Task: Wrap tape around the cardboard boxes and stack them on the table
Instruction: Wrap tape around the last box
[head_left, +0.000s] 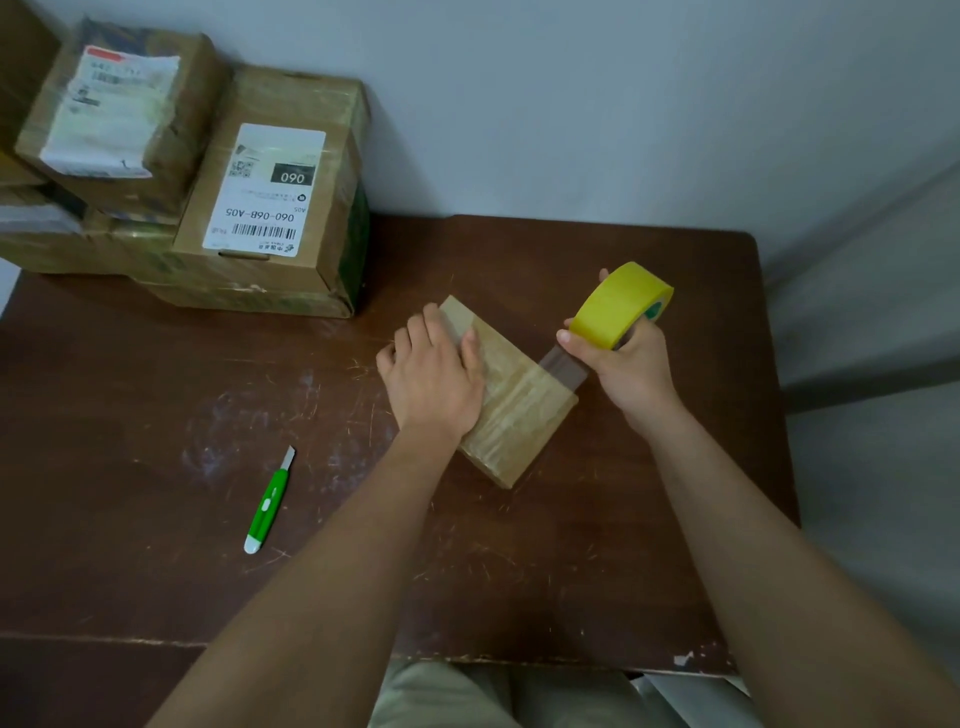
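The small, light-looking tape-glossed cardboard box (511, 410) at frame centre is pressed flat by the left hand (434, 371), while the yellow tape roll (621, 306) is gripped by the right hand (623, 364); slippery faces are judged likely, so edges are preferred for grasping.

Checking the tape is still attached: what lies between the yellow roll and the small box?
In the head view, a taut strip of clear tape spans from the yellow roll to the small box.

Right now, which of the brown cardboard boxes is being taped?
The small flat brown cardboard box lying alone mid-table, pressed by the left hand; the others sit stacked in the far left corner.
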